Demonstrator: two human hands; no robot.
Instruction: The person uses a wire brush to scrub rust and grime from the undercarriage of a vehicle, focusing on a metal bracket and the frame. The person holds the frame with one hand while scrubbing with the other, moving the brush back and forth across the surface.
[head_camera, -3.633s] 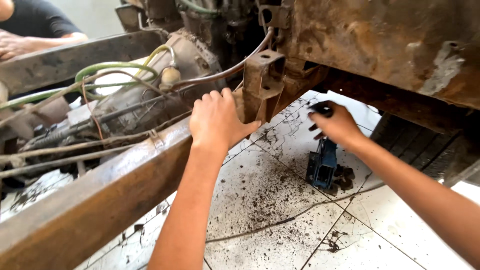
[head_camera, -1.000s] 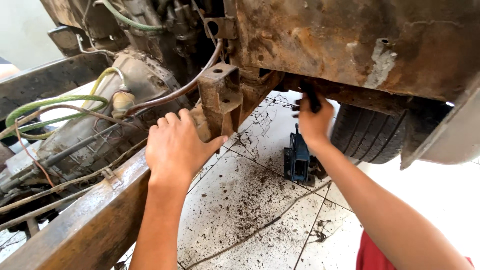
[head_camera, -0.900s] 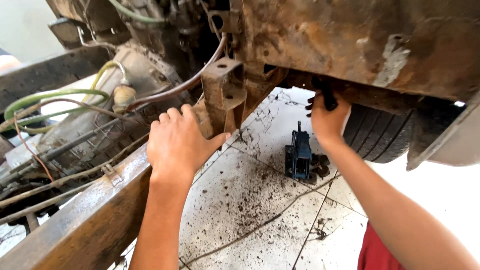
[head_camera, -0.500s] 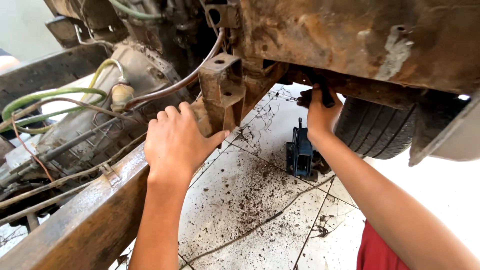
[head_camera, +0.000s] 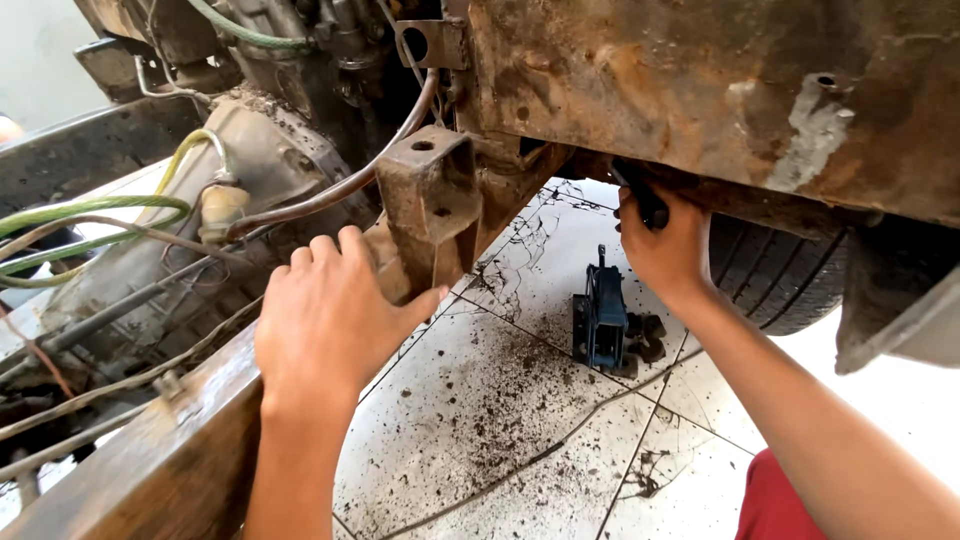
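Observation:
My left hand (head_camera: 325, 320) rests flat on top of a rusty frame rail (head_camera: 150, 470), thumb against a rusty box-shaped bracket (head_camera: 432, 205). My right hand (head_camera: 665, 245) reaches under the rusty body panel (head_camera: 700, 90) and is closed on a black tool handle (head_camera: 640, 195) that points up into the underside. What the tool's far end touches is hidden.
A small blue jack (head_camera: 603, 315) stands on the dirty white tiled floor (head_camera: 480, 420) below my right hand. A tyre (head_camera: 790, 285) sits behind that wrist. Green and yellow hoses (head_camera: 90, 215), cables and a grimy gearbox (head_camera: 250, 150) lie to the left. A cord (head_camera: 520, 465) trails across the floor.
My right hand has shifted slightly up and under the panel with the black tool. My left hand stays on the rail. The view has moved closer.

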